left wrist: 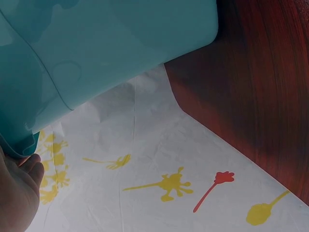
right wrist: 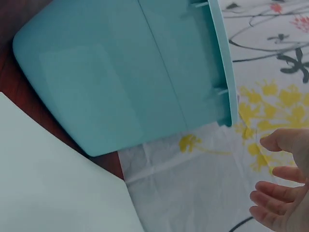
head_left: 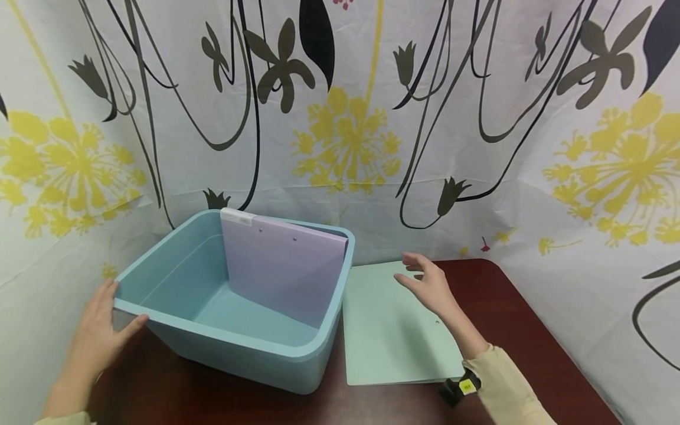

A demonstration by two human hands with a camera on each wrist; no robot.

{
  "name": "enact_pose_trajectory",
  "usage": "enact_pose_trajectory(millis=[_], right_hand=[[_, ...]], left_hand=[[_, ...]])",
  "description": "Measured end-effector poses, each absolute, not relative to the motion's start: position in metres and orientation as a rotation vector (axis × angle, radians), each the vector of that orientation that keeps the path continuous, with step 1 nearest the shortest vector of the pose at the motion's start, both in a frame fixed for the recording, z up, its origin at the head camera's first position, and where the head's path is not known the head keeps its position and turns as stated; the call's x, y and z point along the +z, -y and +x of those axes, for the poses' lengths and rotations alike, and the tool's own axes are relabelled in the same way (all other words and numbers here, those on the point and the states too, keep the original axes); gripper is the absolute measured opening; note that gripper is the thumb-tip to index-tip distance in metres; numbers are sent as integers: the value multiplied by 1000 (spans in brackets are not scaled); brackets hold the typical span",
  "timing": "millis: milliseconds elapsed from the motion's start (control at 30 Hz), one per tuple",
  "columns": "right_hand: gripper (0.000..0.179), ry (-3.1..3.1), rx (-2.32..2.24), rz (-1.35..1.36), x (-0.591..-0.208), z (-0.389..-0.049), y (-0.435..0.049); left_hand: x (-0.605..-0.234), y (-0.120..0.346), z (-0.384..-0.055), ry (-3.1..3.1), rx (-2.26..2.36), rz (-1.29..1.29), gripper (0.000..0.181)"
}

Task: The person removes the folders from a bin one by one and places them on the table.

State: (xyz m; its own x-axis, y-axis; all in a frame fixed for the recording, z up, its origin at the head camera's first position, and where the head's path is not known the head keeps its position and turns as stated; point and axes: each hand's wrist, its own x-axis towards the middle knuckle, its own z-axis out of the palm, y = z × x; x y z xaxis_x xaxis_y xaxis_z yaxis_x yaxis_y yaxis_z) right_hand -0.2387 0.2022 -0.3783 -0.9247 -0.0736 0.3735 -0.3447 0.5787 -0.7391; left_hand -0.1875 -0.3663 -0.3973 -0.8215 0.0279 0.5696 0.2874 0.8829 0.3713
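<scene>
A light blue plastic bin (head_left: 249,361) stands on the left side of the table in the head view. My left hand (head_left: 98,336) grips its near left corner, thumb along the front rim and fingers at the side. In the left wrist view, the fingertips (left wrist: 34,166) curl below the rim. A pale purple folder (head_left: 287,271) with a white label strip leans inside the bin against the far wall. To the right, my right hand (head_left: 427,286) hovers over a pale green folder (head_left: 379,330) lying flat, its fingers spread and holding nothing.
The dark red-brown wooden table (head_left: 510,330) ends at a rounded corner at the back right. A white cloth (head_left: 340,147) with yellow flowers and dark vines hangs behind and beside it. A black band with a yellow tag (head_left: 467,386) sits at my right wrist.
</scene>
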Motion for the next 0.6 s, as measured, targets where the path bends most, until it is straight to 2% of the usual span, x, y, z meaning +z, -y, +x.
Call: enact_pose_trajectory(millis=[600], right_hand=[[45,2505,1292,589,-338,-267,-165]], left_hand=[[-396,367,-188,2503,-592,-237,83]])
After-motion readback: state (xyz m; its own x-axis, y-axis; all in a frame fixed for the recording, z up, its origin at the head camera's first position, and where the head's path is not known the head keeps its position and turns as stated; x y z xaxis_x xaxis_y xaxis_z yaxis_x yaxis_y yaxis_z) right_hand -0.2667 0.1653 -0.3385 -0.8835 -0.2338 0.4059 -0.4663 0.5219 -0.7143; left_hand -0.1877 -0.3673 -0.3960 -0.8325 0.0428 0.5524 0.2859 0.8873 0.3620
